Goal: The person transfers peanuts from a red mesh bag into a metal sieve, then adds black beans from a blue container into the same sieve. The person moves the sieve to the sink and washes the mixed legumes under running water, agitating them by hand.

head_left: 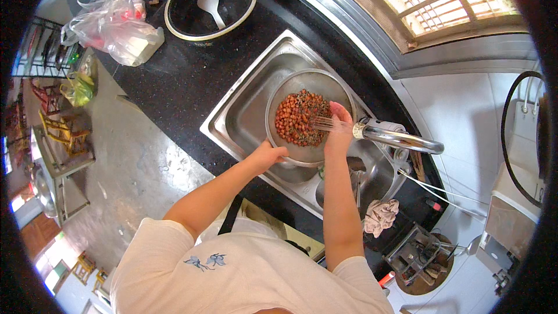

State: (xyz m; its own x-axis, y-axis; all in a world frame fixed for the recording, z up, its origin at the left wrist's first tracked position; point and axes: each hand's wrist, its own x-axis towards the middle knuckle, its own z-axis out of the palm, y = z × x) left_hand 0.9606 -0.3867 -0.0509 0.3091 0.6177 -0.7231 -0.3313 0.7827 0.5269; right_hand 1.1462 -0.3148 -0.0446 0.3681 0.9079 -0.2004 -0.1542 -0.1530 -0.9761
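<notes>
A round, shallow metal basin (280,94) is held over the double-bowl steel sink (237,117). In it lies a heap of reddish-brown beans or peanuts (293,117) mixed with small dark green and brown grains. Water (323,123) streams from the chrome faucet (401,138) onto the heap. My left hand (270,156) grips the basin's near-left rim, thumb on top. My right hand (340,131) is closed at the right rim, beside the running water; the stream and faucet tip partly cover its fingers.
A black pan (180,9) with a white rice paddle (210,7) stands at the far left of the dark counter (174,93), near plastic bags (119,29). Right of the sink are a crumpled cloth (381,218) and a gas burner (415,250). A window is at upper right.
</notes>
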